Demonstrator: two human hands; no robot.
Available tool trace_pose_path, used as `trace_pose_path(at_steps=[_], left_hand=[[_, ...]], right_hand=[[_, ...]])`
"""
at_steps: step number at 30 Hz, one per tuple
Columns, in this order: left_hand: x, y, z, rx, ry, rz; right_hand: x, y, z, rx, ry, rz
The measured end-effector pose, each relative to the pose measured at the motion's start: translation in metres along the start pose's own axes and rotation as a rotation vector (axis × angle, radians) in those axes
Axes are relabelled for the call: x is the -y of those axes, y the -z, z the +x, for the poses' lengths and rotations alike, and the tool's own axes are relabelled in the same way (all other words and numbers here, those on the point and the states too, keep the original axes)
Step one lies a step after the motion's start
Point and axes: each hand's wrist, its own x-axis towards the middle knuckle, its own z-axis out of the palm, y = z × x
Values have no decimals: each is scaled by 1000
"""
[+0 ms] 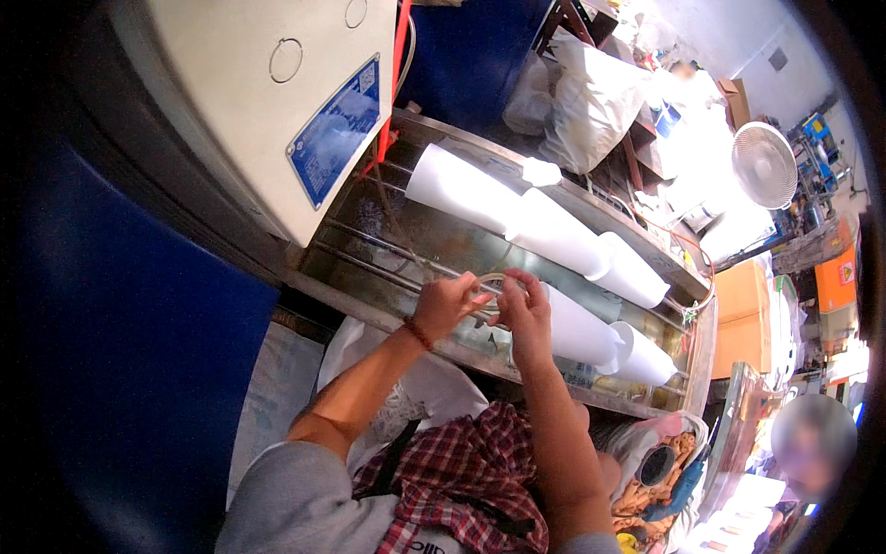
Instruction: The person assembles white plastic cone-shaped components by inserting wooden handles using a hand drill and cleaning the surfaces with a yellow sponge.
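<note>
Both hands meet over the metal trough, at the near row of rods. My left hand, with a dark bracelet at the wrist, pinches a thin pale loop; whether it is cord or a plastic ring I cannot tell. Fingers curled, my right hand grips the loop's other side. Right beside that hand, a white tapered sleeve lies on the rods, with another white sleeve beyond it. Across the trough lies a far row of several white sleeves, end to end.
A cream machine housing with a blue label overhangs the trough's left end. Right of the trough stand a cardboard box and a bag of brownish pieces. A white fan and white sacks are farther back. Another person is at far right.
</note>
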Motion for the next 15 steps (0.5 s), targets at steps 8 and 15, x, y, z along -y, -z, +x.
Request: trace_pose_path(at_steps=[8,15], left_hand=[[19,9,-21,307,-115,93],[21,23,-23,419,-84,145]], right_hand=[[-4,38,-4,527,513,-1171],[0,24,-6,611,365,-1598]])
